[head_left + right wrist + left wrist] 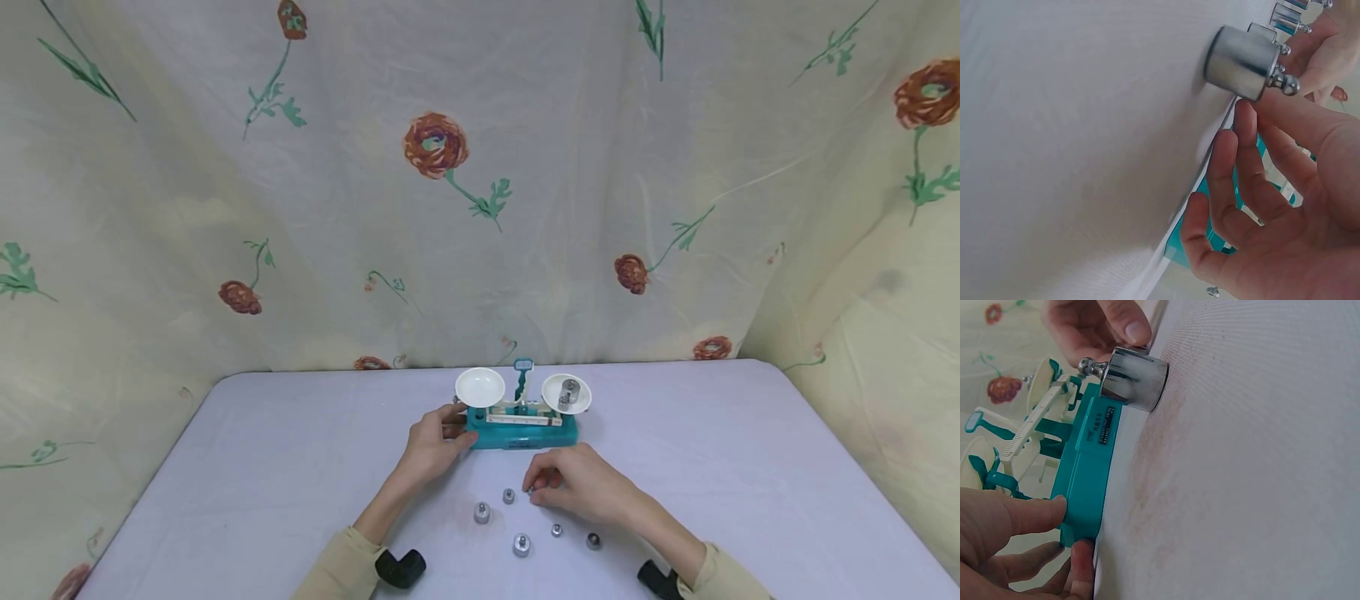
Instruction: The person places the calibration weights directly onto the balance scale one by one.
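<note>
A teal balance scale (522,434) with two white pans stands near the table's far edge. My left hand (433,443) grips the left end of its base, thumb on the front side, as the left wrist view shows. In front of the scale, my right hand (576,481) pinches a small metal weight (531,490) between thumb and index finger, mostly covered by the fingertips. Metal weights lie in the right pan (551,385); the left pan (480,387) holds nothing. A large knobbed weight (1241,62) hides part of the right hand's fingertips in the right wrist view.
Several weights stand on the table before the scale, among them a larger one (521,545), another (482,512) and a small one (557,530). A pale cloth (300,467) covers the table. Behind hangs a flowered curtain (525,208).
</note>
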`<act>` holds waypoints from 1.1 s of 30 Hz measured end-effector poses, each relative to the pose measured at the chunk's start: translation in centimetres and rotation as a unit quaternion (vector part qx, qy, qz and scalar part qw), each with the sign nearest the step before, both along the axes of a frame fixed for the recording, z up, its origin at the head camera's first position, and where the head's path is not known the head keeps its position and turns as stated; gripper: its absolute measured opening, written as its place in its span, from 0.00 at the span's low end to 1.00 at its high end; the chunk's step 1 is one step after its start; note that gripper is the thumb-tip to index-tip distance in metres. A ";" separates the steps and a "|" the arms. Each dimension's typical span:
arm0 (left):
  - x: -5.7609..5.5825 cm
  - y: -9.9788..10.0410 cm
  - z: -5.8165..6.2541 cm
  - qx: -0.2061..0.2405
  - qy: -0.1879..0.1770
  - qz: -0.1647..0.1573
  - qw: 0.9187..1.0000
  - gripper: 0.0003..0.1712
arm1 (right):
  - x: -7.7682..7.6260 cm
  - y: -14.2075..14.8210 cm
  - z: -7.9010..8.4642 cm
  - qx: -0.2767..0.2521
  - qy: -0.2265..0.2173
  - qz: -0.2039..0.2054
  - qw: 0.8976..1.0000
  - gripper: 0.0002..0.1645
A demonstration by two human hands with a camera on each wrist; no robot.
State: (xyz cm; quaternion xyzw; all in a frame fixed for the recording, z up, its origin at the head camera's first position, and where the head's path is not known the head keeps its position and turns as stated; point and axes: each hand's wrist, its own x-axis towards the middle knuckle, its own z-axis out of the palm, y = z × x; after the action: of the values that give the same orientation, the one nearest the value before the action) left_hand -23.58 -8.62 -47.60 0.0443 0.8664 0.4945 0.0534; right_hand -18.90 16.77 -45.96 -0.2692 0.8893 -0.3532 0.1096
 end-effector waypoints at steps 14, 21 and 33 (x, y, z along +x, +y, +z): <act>0.0 0.1 0.0 -0.006 0.002 0.002 1.000 0.31 | 0.2 0.0 0.8 0.013 0.004 -0.031 0.999 0.05; 0.0 0.0 0.0 -0.005 0.001 0.001 1.000 0.31 | 0.1 0.5 1.4 0.026 0.036 -0.040 0.998 0.07; 0.0 0.0 0.0 -0.001 -0.002 0.003 1.000 0.31 | -0.5 1.4 2.6 0.025 0.078 -0.063 0.995 0.05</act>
State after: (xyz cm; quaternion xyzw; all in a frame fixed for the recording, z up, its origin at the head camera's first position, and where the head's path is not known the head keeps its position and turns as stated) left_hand -23.58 -8.62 -47.62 0.0411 0.8667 0.4943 0.0536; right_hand -19.35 18.22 -43.38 -0.2363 0.9188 -0.3152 0.0242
